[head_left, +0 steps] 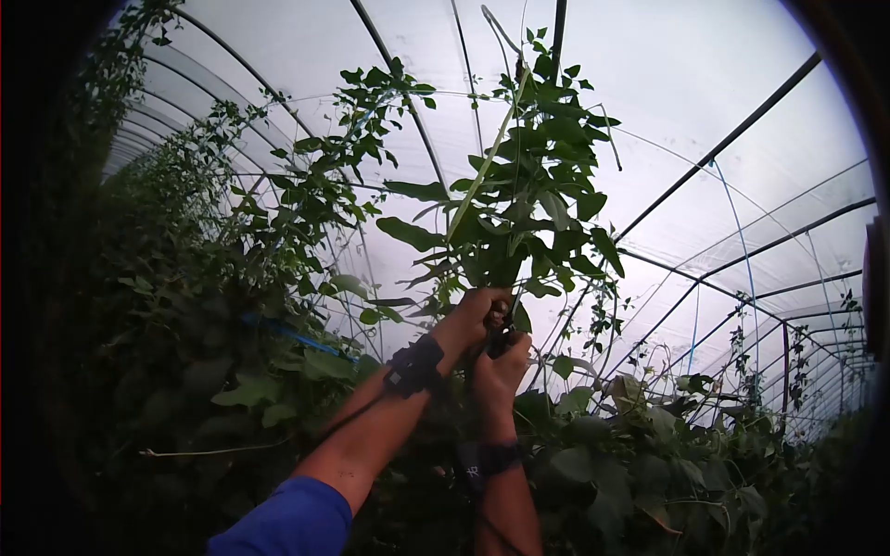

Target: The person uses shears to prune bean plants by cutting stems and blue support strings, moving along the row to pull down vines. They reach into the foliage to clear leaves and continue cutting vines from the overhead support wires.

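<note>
My left hand [486, 310] is raised in the middle of the head view, its fingers closed around the stems of a leafy vine [547, 167]. The vine climbs from my grip toward the roof, with a pale long bean pod [482, 176] hanging along it. Just below and to the right, my right hand [503, 363] is closed on a dark-handled cutting tool [502, 339], which looks like small pruning shears. A thin blade-like part points up beside the stems. The tool is partly hidden by my fingers, and its exact kind is hard to see.
Dense climbing plants [232, 269] line the left side, and low foliage [603, 463] spreads below on the right. Dark metal hoops [723, 139] carry the white plastic roof. Blue strings [742, 232] hang at right; a blue strip [301, 335] crosses the leaves at left.
</note>
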Motion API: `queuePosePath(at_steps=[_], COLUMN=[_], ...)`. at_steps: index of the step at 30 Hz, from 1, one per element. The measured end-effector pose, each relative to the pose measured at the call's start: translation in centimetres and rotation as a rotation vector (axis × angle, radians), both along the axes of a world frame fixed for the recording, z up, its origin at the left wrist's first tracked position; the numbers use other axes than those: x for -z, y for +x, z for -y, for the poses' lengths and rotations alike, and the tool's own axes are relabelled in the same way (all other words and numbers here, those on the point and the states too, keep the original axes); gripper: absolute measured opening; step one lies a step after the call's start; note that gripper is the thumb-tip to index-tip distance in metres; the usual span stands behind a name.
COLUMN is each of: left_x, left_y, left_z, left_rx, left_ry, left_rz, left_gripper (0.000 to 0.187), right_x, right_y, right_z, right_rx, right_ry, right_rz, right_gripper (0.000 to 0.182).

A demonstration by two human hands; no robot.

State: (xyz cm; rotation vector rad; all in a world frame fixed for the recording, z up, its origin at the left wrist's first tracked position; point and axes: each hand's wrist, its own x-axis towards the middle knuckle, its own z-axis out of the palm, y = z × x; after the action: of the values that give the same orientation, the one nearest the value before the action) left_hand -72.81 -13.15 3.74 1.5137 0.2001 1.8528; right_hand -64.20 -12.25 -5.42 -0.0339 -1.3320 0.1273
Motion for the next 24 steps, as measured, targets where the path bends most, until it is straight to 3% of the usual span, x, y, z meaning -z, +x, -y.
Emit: queuePosePath(at_steps=[2, 6, 20, 24], left_x=[0.6, 1.4, 3.7, 4.5], left_y=[-0.1, 0.3, 0.7, 1.3], left_z=[0.7, 1.3, 3.2, 4.7], left_rx=[0.09, 0.032, 0.261, 0.214], left_ry=[0.105, 0.142, 0.174, 0.166], left_rz=[-0.074, -0.086, -0.012, -0.008], left_gripper=[0.022, 0.026, 0.026, 0.029], right_x=[0.1, 0.7, 3.0, 3.9], right_y=[0.0, 0.9, 2.3, 2.2], right_z=[0.4, 2.4, 6.9, 7.8], right_rx=[0.021, 0.062, 0.172, 0.204], right_ry=[0.023, 0.037, 0.127, 0.146], right_rz=[-0.005, -0.008, 0.025, -0.013], right_gripper=[0.031, 0.03, 0.024, 0.024])
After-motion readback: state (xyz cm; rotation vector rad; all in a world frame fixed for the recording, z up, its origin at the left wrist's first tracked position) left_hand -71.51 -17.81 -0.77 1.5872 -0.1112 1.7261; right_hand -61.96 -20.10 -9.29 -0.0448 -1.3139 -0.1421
